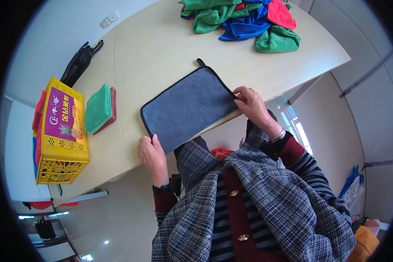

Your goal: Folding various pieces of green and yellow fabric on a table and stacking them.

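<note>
A grey cloth (190, 105) with black edging and a small black hanging loop (200, 62) lies spread at the table's near edge. Its near side hangs a little past that edge. My left hand (153, 155) is closed on the cloth's near left corner, thumb on top. At the right side, my right hand (252, 105) pinches the black edging between thumb and fingers. Left of the cloth sits a small stack of folded cloths, a green one (98, 109) above a brownish-red one (114, 105).
A yellow plastic crate (63, 163) with coloured cloths inside stands at the table's left. Behind it lies a black folded umbrella (79, 61). A heap of green, blue and red cloths (244, 26) covers the far side. The pale table (157, 48) has a corner at right.
</note>
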`<state>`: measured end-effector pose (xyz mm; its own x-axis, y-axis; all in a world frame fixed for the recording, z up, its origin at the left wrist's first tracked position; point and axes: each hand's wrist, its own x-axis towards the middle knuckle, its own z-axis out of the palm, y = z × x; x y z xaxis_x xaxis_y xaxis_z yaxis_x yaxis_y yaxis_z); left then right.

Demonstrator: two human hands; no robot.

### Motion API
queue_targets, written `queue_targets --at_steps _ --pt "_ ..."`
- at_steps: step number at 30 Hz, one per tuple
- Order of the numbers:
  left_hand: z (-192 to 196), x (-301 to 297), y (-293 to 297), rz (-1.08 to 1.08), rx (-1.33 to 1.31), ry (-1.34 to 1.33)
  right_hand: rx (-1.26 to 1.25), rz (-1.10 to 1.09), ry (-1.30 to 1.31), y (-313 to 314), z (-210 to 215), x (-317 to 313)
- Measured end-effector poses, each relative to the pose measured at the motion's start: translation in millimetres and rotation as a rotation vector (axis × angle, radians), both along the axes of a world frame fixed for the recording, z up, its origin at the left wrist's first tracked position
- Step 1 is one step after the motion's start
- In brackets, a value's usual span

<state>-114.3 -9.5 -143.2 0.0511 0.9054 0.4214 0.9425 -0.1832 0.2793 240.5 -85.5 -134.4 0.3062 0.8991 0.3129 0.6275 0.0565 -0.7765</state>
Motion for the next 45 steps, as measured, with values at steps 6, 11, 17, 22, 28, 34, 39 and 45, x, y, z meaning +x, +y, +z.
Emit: queue_targets --at_steps 6,11,17,22,28,34,39,45 --pt "19 4 -13 -0.027 0.110 0.092 0.007 -0.032 -0.163 -6 5 -2" --pt "39 31 -20 -0.404 0.101 0.113 0.171 -0.011 -0.477 -1 37 -22" --pt "17 80 -6 -0.631 -0.057 0.226 0.118 0.263 -0.561 51 16 -95" --pt "11 67 -12 -0.441 -0.161 0.299 -0.075 0.238 -0.719 53 -4 -70" --pt "11 35 -15 -0.333 -0.202 0.283 -0.168 0.096 -0.701 62 -7 -23" --pt "16 12 -26 -0.429 -0.225 0.277 -0.282 -0.032 -0.792 60 2 -10" --pt "26 16 -30 -0.484 -0.170 0.294 -0.073 0.144 -0.828 82 10 -48" --pt "23 10 -35 -0.540 -0.166 0.226 -0.150 0.233 -0.764 92 -4 -45"
